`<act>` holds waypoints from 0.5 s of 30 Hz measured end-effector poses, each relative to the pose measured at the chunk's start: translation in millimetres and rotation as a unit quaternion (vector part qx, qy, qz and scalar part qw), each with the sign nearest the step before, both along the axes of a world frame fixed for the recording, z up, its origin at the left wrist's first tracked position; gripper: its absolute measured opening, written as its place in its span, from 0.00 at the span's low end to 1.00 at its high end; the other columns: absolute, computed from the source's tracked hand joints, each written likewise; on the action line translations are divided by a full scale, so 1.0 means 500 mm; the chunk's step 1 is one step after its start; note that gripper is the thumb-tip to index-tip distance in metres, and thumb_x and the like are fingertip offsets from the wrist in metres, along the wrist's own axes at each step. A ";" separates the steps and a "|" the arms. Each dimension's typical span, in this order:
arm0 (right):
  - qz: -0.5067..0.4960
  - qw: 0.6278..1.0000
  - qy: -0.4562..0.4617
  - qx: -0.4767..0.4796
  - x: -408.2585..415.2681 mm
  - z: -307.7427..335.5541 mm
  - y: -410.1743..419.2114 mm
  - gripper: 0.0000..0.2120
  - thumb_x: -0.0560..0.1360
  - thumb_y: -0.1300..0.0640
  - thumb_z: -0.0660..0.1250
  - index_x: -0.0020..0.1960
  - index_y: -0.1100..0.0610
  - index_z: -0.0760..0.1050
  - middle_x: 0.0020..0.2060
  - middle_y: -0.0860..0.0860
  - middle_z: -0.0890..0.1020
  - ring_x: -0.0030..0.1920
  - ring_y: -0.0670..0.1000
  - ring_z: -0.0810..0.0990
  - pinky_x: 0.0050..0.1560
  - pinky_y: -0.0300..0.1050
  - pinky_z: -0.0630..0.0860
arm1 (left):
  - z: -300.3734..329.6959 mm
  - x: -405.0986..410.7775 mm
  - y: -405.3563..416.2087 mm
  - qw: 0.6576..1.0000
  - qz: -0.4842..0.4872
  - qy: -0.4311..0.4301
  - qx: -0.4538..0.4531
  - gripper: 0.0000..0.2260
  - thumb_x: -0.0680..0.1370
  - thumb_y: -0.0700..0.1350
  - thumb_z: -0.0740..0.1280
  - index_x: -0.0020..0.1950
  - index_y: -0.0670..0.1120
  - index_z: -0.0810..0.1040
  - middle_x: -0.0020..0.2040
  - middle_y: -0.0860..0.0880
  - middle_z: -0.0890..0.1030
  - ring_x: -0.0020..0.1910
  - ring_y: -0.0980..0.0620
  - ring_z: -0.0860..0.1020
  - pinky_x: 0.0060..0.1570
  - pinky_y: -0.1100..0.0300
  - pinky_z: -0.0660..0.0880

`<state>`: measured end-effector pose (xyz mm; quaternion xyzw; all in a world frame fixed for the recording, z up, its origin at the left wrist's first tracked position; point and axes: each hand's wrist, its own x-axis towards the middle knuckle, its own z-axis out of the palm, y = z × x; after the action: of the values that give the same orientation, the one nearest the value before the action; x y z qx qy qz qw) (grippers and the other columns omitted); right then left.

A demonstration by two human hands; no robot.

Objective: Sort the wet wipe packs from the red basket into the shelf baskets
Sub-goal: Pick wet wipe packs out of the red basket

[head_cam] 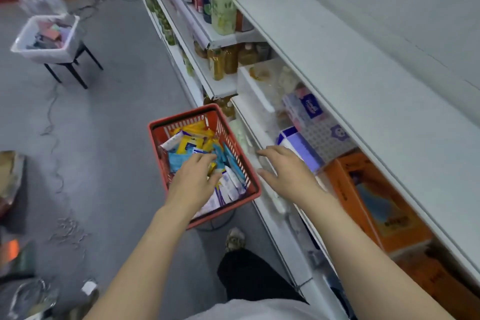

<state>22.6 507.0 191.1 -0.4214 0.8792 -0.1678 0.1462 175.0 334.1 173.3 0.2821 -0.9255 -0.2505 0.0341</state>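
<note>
A red basket [181,118] stands on the floor in front of me, holding several yellow, blue and white wet wipe packs [187,145]. My left hand [193,180] reaches down into the basket with its fingers on the packs; whether it grips one I cannot tell. My right hand [284,171] hovers open, palm down, over the front edge of the lower shelf [262,163]. Clear shelf baskets [255,86] sit on that shelf, with blue-and-white packs [304,105] inside.
An empty white upper shelf [350,73] overhangs the baskets. Orange boxes [376,202] fill the shelf to the right. Bottles [223,2] line the shelves farther down the aisle. A white bin on a black stool [48,39] stands at the left, with cables on the grey floor.
</note>
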 end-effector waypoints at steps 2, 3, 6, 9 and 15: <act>0.020 0.999 -0.029 0.021 -0.043 -0.045 -0.075 0.21 0.78 0.50 0.66 0.70 0.53 0.72 0.66 0.52 0.75 0.67 0.54 0.72 0.65 0.49 0.71 | -0.038 -0.026 -0.053 0.999 0.033 -0.019 0.024 0.20 0.78 0.51 0.68 0.69 0.47 0.73 0.65 0.48 0.75 0.64 0.46 0.73 0.61 0.52 0.71; 0.026 0.998 -0.045 0.035 -0.061 -0.066 -0.109 0.21 0.78 0.50 0.67 0.69 0.54 0.73 0.65 0.53 0.75 0.66 0.55 0.73 0.64 0.51 0.72 | -0.056 -0.035 -0.079 0.998 0.051 -0.030 0.038 0.21 0.77 0.50 0.68 0.69 0.47 0.74 0.64 0.47 0.75 0.64 0.45 0.73 0.62 0.51 0.71; 0.042 0.992 -0.090 0.080 -0.104 -0.129 -0.198 0.22 0.77 0.49 0.67 0.69 0.54 0.73 0.64 0.54 0.76 0.65 0.55 0.74 0.63 0.51 0.73 | -0.109 -0.055 -0.142 0.990 0.106 -0.057 0.075 0.21 0.77 0.49 0.69 0.68 0.46 0.74 0.64 0.45 0.76 0.64 0.45 0.73 0.64 0.52 0.69; 0.055 0.980 -0.134 0.134 -0.137 -0.201 -0.277 0.23 0.77 0.47 0.68 0.70 0.55 0.73 0.64 0.55 0.76 0.65 0.56 0.74 0.63 0.48 0.72 | -0.170 -0.077 -0.199 0.976 0.156 -0.081 0.126 0.21 0.77 0.50 0.69 0.68 0.46 0.74 0.63 0.44 0.76 0.63 0.44 0.74 0.63 0.53 0.68; 0.030 0.949 -0.259 0.175 -0.146 -0.352 -0.424 0.25 0.77 0.48 0.70 0.70 0.57 0.72 0.66 0.56 0.77 0.64 0.56 0.76 0.62 0.49 0.74 | -0.304 -0.090 -0.280 0.946 0.223 -0.125 0.200 0.23 0.76 0.53 0.69 0.69 0.46 0.73 0.63 0.43 0.76 0.63 0.44 0.73 0.63 0.53 0.68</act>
<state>-50.7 295.1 15.2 -0.3576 0.8133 -0.1105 0.4454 130.1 194.0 21.5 0.5115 -0.7663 -0.3795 -0.0839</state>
